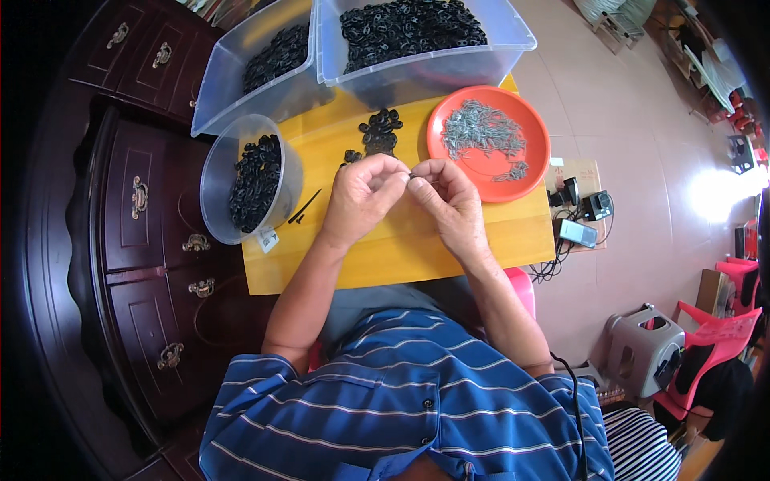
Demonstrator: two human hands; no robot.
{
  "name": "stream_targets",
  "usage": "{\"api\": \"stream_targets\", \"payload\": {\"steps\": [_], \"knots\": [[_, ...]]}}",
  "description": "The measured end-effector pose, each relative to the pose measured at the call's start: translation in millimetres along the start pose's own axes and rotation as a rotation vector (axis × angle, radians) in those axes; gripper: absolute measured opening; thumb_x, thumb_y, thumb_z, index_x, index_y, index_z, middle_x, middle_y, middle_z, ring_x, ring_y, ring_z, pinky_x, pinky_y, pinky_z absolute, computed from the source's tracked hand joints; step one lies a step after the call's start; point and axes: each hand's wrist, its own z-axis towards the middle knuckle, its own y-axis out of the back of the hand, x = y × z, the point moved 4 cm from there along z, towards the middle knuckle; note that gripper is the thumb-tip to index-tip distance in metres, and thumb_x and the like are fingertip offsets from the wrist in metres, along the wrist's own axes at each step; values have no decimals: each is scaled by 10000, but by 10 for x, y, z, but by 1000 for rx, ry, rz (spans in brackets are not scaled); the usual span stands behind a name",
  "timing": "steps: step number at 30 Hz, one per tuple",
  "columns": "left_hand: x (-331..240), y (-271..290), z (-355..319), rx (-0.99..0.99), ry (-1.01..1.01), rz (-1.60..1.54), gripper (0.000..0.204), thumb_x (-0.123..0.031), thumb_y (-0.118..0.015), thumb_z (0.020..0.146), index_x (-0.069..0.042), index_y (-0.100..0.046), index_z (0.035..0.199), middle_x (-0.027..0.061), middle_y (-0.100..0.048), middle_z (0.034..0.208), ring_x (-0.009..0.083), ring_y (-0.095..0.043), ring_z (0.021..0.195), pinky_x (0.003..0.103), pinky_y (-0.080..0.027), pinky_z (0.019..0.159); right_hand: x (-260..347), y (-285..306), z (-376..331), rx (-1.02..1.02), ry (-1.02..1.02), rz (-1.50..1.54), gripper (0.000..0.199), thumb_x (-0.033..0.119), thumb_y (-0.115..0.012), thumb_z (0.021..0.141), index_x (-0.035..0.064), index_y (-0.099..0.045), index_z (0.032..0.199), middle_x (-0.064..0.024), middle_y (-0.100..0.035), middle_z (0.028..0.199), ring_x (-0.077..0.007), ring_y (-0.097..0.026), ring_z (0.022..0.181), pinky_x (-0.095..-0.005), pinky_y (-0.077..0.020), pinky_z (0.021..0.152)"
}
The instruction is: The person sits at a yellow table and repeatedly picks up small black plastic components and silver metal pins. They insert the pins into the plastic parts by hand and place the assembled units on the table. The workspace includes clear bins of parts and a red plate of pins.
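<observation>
My left hand [362, 196] and my right hand [451, 200] meet over the yellow table, thumbs and fingers pinched together. Between their fingertips is a small black part [412, 175], mostly hidden by the fingers. Just beyond the hands lies a loose pile of small black ring-like parts [380, 132]. A round orange-red plate [491, 189], to the far side of my right hand, holds many thin silvery metal pins [480, 128]. Left of my left hand, a thin dark pointed tool [305, 206] lies beside a tiny black piece [300, 218].
A clear round tub [290, 172] of black parts stands at the table's left edge. Two clear bins [265, 94] [425, 70] with more black parts sit at the back. Dark wooden drawers [136, 192] line the left. Right, cables and small devices [577, 232] lie near a grey stool [642, 349].
</observation>
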Motion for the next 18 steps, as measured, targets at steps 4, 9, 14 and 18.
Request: {"api": "stream_targets", "payload": {"steps": [4,9,14,18], "knots": [[-38,-48,41,65,62,-76,75,-70,-640,911,-5,-677,924,-38,-634,758,7,-535,661,194,-440,594,24,48,2,-50,2,43,96,57,-648,936,8,-599,1003,19,-605,876,-26,-533,748,-199,-459,672],[20,-27,239,158,152,-243,65,-50,-660,899,-18,-679,952,-37,-604,764,11,-498,644,179,-407,585,130,36,-24,63,-15,155,68,41,-661,924,29,-613,970,35,-612,874,-17,-544,771,-194,-461,698],[-47,-301,547,121,-155,321,69,-49,-724,815,-51,-703,881,-35,-621,734,38,-538,604,209,-430,543,194,-55,-122,457,-165,270,70,49,-681,916,42,-629,962,42,-624,891,-21,-565,812,-197,-471,725],[34,-608,701,225,-388,637,75,-116,-702,803,-90,-690,873,52,-663,829,206,-640,687,353,-511,613,185,-91,-183,616,-236,344,115,43,-701,903,43,-653,1007,35,-646,927,-34,-582,843,-210,-487,773]]}}
